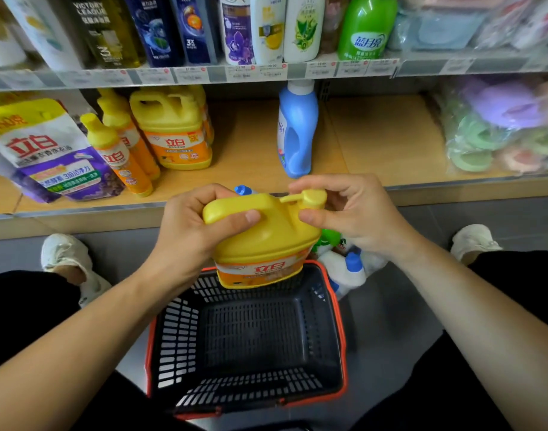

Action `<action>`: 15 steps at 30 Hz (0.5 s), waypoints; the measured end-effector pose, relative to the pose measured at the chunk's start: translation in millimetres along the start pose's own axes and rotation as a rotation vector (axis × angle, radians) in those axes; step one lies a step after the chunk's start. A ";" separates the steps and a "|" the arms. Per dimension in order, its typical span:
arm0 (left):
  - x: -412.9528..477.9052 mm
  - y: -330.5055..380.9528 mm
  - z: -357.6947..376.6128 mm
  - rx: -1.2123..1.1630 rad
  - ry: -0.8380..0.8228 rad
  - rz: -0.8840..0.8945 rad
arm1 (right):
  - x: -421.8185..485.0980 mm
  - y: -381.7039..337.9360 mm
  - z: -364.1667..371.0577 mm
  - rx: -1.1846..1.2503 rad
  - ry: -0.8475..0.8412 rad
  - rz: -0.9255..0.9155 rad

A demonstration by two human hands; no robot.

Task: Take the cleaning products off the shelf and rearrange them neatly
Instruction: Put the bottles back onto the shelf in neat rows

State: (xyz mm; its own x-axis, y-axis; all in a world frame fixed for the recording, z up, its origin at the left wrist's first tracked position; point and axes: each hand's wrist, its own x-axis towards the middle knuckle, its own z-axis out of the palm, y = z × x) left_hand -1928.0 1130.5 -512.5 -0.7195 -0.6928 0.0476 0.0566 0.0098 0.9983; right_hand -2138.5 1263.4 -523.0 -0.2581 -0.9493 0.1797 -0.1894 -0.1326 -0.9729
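while the yellow detergent jug [263,241] was held tilted over the basket [251,337], its body was gripped by left hand [189,228] | pump cap [311,197] pinched by right hand [356,213] | shelf [254,141] just ahead

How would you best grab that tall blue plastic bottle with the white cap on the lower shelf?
Take the tall blue plastic bottle by its moulded handle, reaching in from the front: it stands upright, and the handle opening faces outward.

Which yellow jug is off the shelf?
The pump-top jug gripped by the left hand and right hand over the basket; the other yellow jug stands on the lower shelf.
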 end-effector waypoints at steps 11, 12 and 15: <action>-0.4 -2.6 -5.3 -0.176 -0.022 -0.143 | 4.9 -3.9 -17.1 0.313 -0.369 0.153; 0.4 -2.7 -5.3 -0.189 -0.012 -0.160 | 4.6 -2.9 -16.5 0.284 -0.338 0.146; 3.4 -3.9 -6.7 -0.226 0.026 -0.215 | 3.3 -1.9 -11.0 0.242 -0.166 0.140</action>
State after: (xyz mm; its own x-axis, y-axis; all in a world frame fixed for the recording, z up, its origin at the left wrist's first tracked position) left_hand -1926.0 1123.3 -516.5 -0.7139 -0.6799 -0.1677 0.0593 -0.2973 0.9529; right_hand -2149.4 1263.6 -519.0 -0.1041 -0.9940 0.0345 0.0732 -0.0423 -0.9964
